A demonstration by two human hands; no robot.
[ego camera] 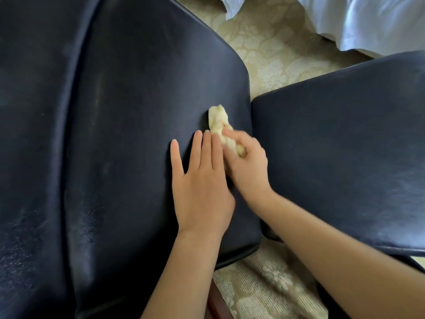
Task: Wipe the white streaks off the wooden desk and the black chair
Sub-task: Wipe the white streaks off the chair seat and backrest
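The black chair seat (128, 125) fills the left and middle of the head view, its leather showing faint pale scuffs near the lower left. My left hand (202, 183) lies flat on the seat near its right edge, fingers straight and together. Beside it my right hand (248, 166) grips a crumpled pale yellow cloth (218, 122), which presses on the seat just beyond my left fingertips. The right hand is blurred. The wooden desk is out of view.
A second black padded seat (349, 157) stands at the right, separated by a narrow gap. Patterned beige carpet (271, 51) shows beyond and below. White bedding (372, 21) hangs at the top right. A dark wooden chair frame (215, 302) shows at the bottom.
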